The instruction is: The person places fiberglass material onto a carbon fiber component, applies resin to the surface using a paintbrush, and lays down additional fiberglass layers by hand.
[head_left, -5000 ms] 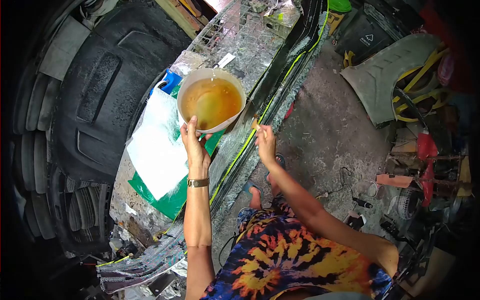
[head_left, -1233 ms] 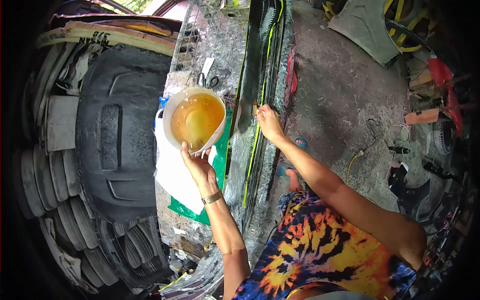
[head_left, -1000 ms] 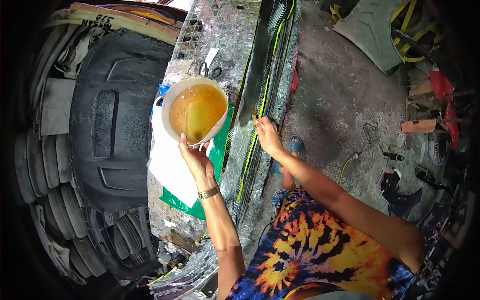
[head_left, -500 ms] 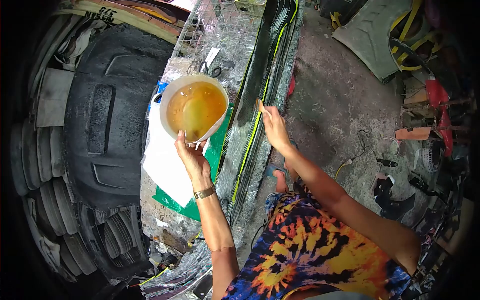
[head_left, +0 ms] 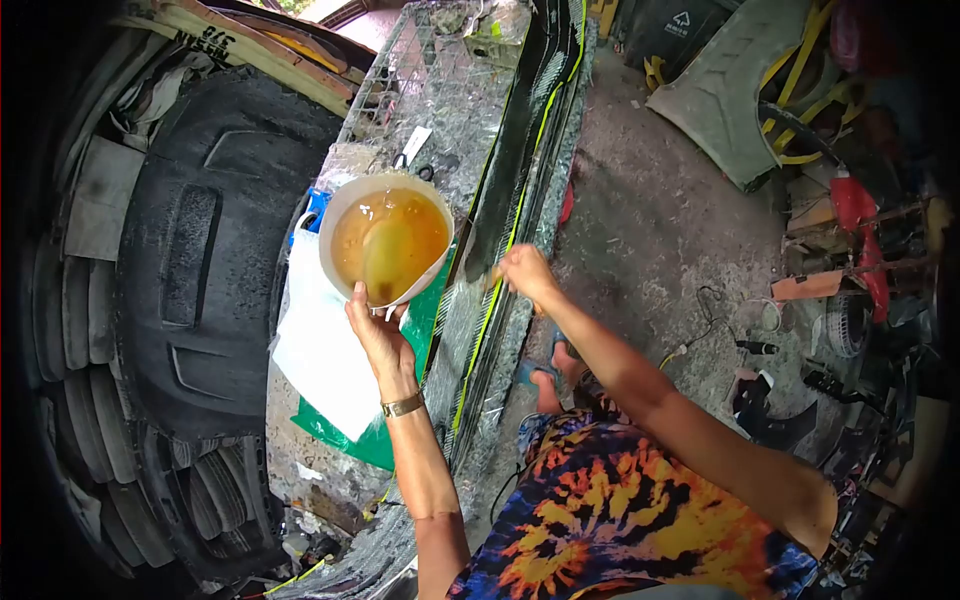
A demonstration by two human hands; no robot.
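Observation:
My left hand (head_left: pixel 380 338) grips the lower rim of a white tub (head_left: pixel 330 215) of amber liquid (head_left: pixel 410 240), its thumb on the rim. My right hand (head_left: pixel 528 275) is closed round a small brush (head_left: pixel 492 278), whose tip is at the long strip of black woven fabric (head_left: pixel 500 195) in a channel-shaped mould. Along the strip, the upper part looks dark and wet, and the lower part looks silvery. A yellow-green line (head_left: pixel 513 225) runs down the strip's right side. White sheet material (head_left: pixel 335 350) lies on a green sheet (head_left: pixel 375 447) under and below the tub.
Scissors (head_left: pixel 402 160) lie on the bench (head_left: pixel 310 480) above the tub. A black hood-like panel (head_left: pixel 200 250) stands at the left beside stacked dark parts (head_left: pixel 75 310). On the right are a grey panel (head_left: pixel 730 90), a cable (head_left: pixel 690 340) and a dark bin (head_left: pixel 675 30).
Over the last half second my right hand and the brush have moved down along the strip. The tub stays in my left hand, a little lower in view.

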